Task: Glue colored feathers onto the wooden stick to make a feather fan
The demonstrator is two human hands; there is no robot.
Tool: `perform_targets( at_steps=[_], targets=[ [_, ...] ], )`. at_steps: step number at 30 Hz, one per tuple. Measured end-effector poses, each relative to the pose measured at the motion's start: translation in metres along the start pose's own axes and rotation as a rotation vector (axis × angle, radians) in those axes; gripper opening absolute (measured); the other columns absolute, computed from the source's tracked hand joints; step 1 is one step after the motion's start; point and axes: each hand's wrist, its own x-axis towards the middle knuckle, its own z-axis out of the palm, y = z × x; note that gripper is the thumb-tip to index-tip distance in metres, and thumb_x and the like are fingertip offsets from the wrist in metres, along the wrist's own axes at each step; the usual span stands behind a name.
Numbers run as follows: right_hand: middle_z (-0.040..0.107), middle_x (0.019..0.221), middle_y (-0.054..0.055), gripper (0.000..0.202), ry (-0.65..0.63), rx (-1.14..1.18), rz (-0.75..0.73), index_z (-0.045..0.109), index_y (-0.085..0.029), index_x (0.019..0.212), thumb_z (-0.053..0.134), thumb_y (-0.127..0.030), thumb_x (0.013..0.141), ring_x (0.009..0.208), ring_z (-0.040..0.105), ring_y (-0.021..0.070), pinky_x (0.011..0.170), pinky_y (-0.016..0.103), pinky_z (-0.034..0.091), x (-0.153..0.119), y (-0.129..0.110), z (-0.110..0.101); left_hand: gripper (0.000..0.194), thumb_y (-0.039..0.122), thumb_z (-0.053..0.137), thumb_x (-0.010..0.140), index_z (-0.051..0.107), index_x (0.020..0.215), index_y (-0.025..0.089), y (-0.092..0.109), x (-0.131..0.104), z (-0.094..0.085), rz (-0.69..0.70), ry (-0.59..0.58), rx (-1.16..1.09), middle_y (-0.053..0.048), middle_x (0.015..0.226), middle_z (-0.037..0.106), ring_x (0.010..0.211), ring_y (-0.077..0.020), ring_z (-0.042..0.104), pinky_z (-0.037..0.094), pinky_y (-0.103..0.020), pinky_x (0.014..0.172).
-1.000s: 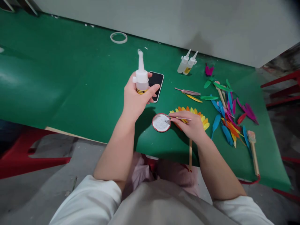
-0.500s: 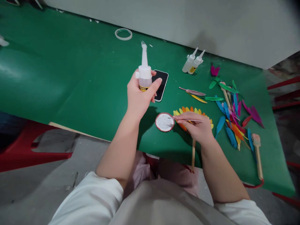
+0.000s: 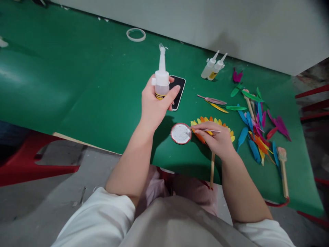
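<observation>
My left hand (image 3: 155,103) is wrapped round a clear glue bottle (image 3: 161,84) with a white cap, its long nozzle pointing up, above a phone (image 3: 179,91). In a pinch, my right hand (image 3: 216,137) holds thin tweezers (image 3: 209,130). Their tip is at the right edge of a round white disc (image 3: 180,133) with a red rim, which lies on the green table. Partly hidden under my right hand is a fan shape of yellow and orange petals (image 3: 205,120) with a wooden handle (image 3: 212,168) reaching over the table's front edge.
Two glue bottles (image 3: 208,68) stand at the back. Coloured feathers (image 3: 243,137) and a wooden stick (image 3: 284,175) lie on the right of the green table (image 3: 77,85). A translucent ring (image 3: 136,35) is near the wall. Red chairs (image 3: 51,168) flank the table.
The bottle in my left hand has shifted slightly right and down in view. My right hand and the tweezers are nearly still. The view has moved a little.
</observation>
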Motion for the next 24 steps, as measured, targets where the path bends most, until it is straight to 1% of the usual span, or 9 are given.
perform_targets(
  at_steps=[4, 8, 10, 13, 16, 19, 24],
  targets=[
    [0.075, 0.087, 0.003, 0.011, -0.008, -0.025, -0.016, 0.072, -0.023, 0.087, 0.061, -0.022, 0.084, 0.08, 0.069, 0.0175, 0.073, 0.032, 0.056, -0.0001, 0.0021, 0.0016, 0.045, 0.059, 0.061, 0.077, 0.055, 0.1, 0.02, 0.0003, -0.0006, 0.0002, -0.004, 0.0, -0.006, 0.001, 0.066, 0.057, 0.057, -0.0126, 0.062, 0.049, -0.024, 0.051],
    [0.075, 0.088, 0.002, 0.012, 0.093, -0.09, -0.019, 0.072, -0.023, 0.088, 0.06, -0.022, 0.085, 0.081, 0.069, 0.0171, 0.073, 0.031, 0.055, -0.0004, 0.0043, 0.0009, 0.045, 0.058, 0.062, 0.076, 0.055, 0.098, 0.02, 0.0, -0.0002, 0.0004, -0.014, 0.008, -0.014, 0.001, 0.066, 0.057, 0.056, -0.0116, 0.061, 0.048, -0.022, 0.05],
    [0.075, 0.087, 0.002, 0.012, 0.105, -0.117, -0.016, 0.072, -0.024, 0.088, 0.06, -0.022, 0.085, 0.081, 0.069, 0.0172, 0.073, 0.031, 0.055, -0.0003, 0.0048, 0.0, 0.044, 0.057, 0.063, 0.077, 0.054, 0.097, 0.02, -0.0002, 0.0, 0.0008, -0.019, 0.013, -0.017, 0.002, 0.066, 0.056, 0.053, -0.0106, 0.059, 0.047, -0.022, 0.048],
    [0.075, 0.086, 0.002, 0.013, 0.064, -0.122, -0.015, 0.072, -0.024, 0.087, 0.06, -0.023, 0.085, 0.08, 0.07, 0.017, 0.072, 0.03, 0.055, -0.0001, 0.0059, -0.0013, 0.043, 0.057, 0.062, 0.078, 0.054, 0.098, 0.02, -0.0006, -0.0001, 0.0015, -0.016, 0.017, -0.015, 0.002, 0.065, 0.054, 0.053, -0.0105, 0.059, 0.047, -0.022, 0.048],
    [0.075, 0.087, 0.002, 0.013, 0.066, -0.151, -0.008, 0.073, -0.024, 0.087, 0.06, -0.023, 0.085, 0.081, 0.07, 0.017, 0.073, 0.03, 0.055, -0.0001, 0.0077, -0.0025, 0.042, 0.057, 0.061, 0.078, 0.054, 0.099, 0.02, -0.0011, -0.0002, 0.0015, -0.014, 0.012, -0.013, 0.002, 0.065, 0.054, 0.055, -0.0114, 0.06, 0.048, -0.023, 0.051],
    [0.075, 0.087, 0.002, 0.013, 0.059, -0.174, -0.002, 0.073, -0.023, 0.087, 0.06, -0.023, 0.085, 0.081, 0.07, 0.0177, 0.074, 0.03, 0.055, -0.0001, 0.0081, -0.0035, 0.043, 0.057, 0.062, 0.077, 0.054, 0.098, 0.02, -0.001, -0.0001, 0.0011, -0.023, 0.014, -0.015, 0.002, 0.064, 0.054, 0.054, -0.0109, 0.059, 0.048, -0.023, 0.05],
    [0.075, 0.087, 0.003, 0.013, -0.069, -0.127, 0.034, 0.073, -0.023, 0.086, 0.061, -0.024, 0.084, 0.081, 0.07, 0.0193, 0.075, 0.033, 0.056, 0.0009, 0.0042, -0.0039, 0.043, 0.057, 0.062, 0.077, 0.055, 0.099, 0.02, 0.0015, -0.0001, 0.0011, -0.043, 0.02, -0.019, 0.001, 0.066, 0.056, 0.055, -0.0117, 0.06, 0.048, -0.024, 0.051]
  ],
)
